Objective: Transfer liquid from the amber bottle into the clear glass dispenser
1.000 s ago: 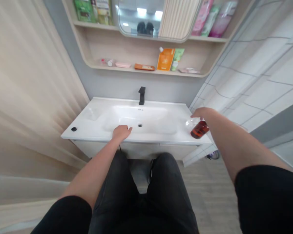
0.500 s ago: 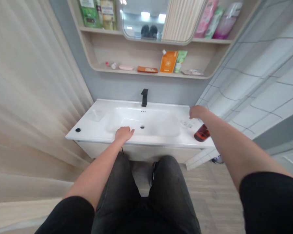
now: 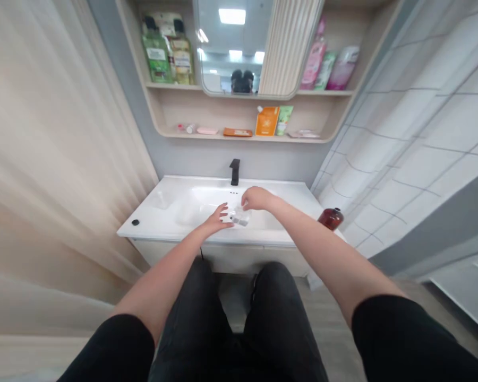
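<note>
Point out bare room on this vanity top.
The white vanity top has bare room at left, between the black round plug and the basin, and at right, between the basin and the amber bottle. Mid-basin is crowded: the left hand and right hand meet at a clear plastic item.

Item [image 3: 239, 216] over basin [image 3: 211, 197], btl [image 3: 330, 219] to R

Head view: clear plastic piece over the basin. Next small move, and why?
Probably close the left hand on the clear plastic piece to steady it: the right hand is on top of it, above the white basin, and the left fingers are spread right beside it.
</note>
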Demonstrator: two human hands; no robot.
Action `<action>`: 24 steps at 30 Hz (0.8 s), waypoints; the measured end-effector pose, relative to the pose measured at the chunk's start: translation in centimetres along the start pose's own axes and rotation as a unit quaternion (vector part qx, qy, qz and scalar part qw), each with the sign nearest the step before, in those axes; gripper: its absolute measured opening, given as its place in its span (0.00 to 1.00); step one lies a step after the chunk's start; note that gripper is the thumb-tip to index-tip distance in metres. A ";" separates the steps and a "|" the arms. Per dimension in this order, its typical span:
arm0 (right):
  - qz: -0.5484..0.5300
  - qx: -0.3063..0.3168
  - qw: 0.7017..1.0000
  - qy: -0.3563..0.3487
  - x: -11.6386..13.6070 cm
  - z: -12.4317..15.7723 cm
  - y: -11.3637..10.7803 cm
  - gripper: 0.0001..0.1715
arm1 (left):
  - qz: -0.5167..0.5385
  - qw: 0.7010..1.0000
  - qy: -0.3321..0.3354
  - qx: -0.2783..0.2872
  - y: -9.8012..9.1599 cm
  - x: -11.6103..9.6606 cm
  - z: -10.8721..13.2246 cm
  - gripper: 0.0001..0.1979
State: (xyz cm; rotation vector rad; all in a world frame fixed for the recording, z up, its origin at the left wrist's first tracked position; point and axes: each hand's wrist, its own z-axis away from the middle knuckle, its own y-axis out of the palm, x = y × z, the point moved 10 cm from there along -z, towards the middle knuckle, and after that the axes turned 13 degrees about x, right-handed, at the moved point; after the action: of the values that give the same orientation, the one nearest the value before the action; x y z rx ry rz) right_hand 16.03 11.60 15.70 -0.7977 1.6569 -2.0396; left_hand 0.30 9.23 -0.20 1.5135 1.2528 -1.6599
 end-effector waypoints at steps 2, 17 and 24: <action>-0.007 -0.003 1.000 -0.018 2.0 -0.8 1.3 0.08 | 0.009 1.000 0.020 0.004 1.5 -0.4 -0.7 0.55; -0.574 -0.093 0.812 -0.039 -0.9 -0.1 14.5 0.42 | 0.062 0.995 0.008 -0.072 1.2 0.9 -0.1 0.43; -0.564 -0.163 0.809 -0.027 -3.1 0.6 16.9 0.36 | 0.139 0.990 0.022 -0.008 1.5 1.0 -0.7 0.44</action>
State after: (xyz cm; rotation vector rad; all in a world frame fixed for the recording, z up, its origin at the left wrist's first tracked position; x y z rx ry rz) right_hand 17.91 9.27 -1.18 -2.3819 1.6711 -2.3077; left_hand 1.67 9.44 -1.49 1.6394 1.0207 -1.4397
